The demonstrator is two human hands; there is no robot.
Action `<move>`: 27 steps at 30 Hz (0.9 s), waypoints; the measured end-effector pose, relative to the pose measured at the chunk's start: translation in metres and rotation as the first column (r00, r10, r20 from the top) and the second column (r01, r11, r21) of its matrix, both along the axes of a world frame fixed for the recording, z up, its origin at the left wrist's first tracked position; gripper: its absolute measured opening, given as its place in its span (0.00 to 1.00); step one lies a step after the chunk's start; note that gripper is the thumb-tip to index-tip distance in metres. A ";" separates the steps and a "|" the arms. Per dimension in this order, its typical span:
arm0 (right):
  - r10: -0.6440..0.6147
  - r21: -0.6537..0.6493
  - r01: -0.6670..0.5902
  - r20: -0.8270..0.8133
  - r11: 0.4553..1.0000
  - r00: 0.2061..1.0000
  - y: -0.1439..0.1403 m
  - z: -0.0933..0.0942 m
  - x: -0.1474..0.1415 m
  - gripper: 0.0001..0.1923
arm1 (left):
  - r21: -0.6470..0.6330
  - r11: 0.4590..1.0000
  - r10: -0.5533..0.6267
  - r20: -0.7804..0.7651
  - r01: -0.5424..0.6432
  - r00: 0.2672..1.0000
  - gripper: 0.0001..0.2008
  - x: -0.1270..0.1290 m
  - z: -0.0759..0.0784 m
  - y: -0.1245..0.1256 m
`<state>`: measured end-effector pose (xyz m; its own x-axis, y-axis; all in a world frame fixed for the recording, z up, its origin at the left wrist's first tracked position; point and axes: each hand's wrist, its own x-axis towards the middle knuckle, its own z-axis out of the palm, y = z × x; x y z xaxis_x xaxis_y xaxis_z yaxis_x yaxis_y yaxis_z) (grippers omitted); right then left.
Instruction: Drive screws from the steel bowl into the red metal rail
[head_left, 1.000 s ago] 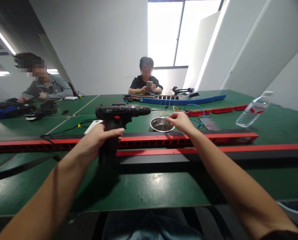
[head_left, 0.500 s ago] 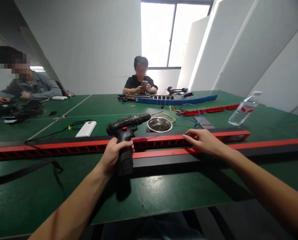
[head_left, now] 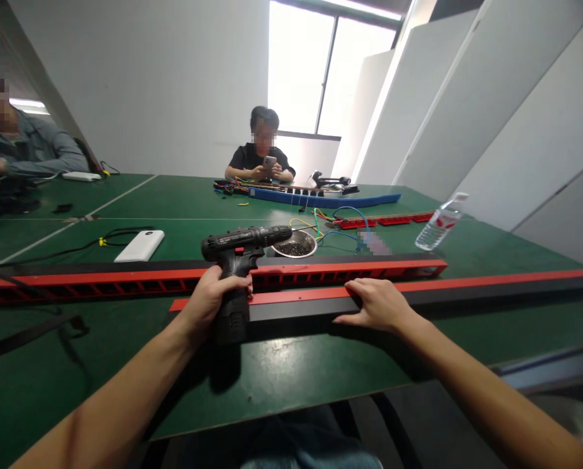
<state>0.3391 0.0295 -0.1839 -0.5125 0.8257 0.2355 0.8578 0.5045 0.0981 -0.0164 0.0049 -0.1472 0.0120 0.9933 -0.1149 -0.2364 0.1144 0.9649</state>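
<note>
My left hand [head_left: 212, 301] grips the handle of a black cordless drill [head_left: 240, 251], held upright with its nose pointing right. Its base rests near the left end of a long red-and-black rail [head_left: 467, 291] lying across the green table [head_left: 291, 371]. My right hand [head_left: 376, 304] lies flat on that near rail, fingers spread, a little right of the drill. A second red rail with slots [head_left: 125, 280] runs parallel just behind. Behind the drill stands a small metal bowl [head_left: 296, 245] with dark screws in it.
A white power bank [head_left: 139, 245] with a black cable lies at the left. A plastic water bottle [head_left: 440, 221] stands tilted at the right. Coloured wires [head_left: 340, 221], red strips and a blue rail [head_left: 320, 197] lie further back. Two other people sit at the far side and the far left.
My right hand came back from the bowl and settled flat on the near rail. The drill dropped lower, its base by the rail's end. The view swung to the right.
</note>
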 end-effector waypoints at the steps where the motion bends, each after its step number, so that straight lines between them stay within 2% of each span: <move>1: 0.004 0.001 -0.004 0.002 1.000 1.000 -0.001 0.000 -0.006 0.37 | 0.003 1.000 -0.011 0.003 0.011 1.000 0.10 0.000 0.000 0.000; 6: 0.036 -0.016 -0.036 0.005 0.999 0.999 -0.003 0.000 -0.035 0.38 | -0.032 0.999 -0.033 0.127 0.037 0.991 0.08 -0.002 -0.003 0.002; 10: 0.055 -0.038 -0.055 -0.019 0.998 0.998 -0.007 0.002 -0.046 0.37 | -0.069 0.997 -0.007 0.241 0.024 0.971 0.06 -0.006 -0.006 0.006; 15: 0.124 -0.053 -0.141 -0.245 0.989 0.962 0.003 0.015 -0.052 0.27 | -0.075 0.997 0.022 0.298 0.001 0.954 0.02 -0.009 -0.008 0.007; 17: 0.097 -0.020 -0.112 -0.361 0.993 0.928 0.024 0.024 -0.059 0.24 | -0.095 0.995 0.026 0.307 0.004 0.951 0.02 -0.010 -0.008 0.006; 19: 0.024 -0.012 -0.032 -0.433 0.999 0.901 0.056 0.032 -0.069 0.19 | -0.105 0.994 0.037 0.316 -0.004 0.948 0.02 -0.010 -0.008 0.004; 21: -0.003 -0.103 -0.044 -0.416 0.994 0.909 0.093 0.038 -0.082 0.13 | -0.104 0.994 0.045 0.326 -0.012 0.944 0.02 -0.010 -0.008 0.004; 24: -0.029 -0.254 -0.047 -0.288 0.966 0.957 0.143 0.044 -0.105 0.10 | -0.108 0.994 0.043 0.331 -0.007 0.942 0.03 -0.011 -0.010 0.005; 27: -0.052 -0.386 0.051 0.008 0.921 0.999 0.175 0.044 -0.125 0.19 | -0.120 0.993 0.037 0.327 0.002 0.944 0.03 -0.012 -0.011 0.006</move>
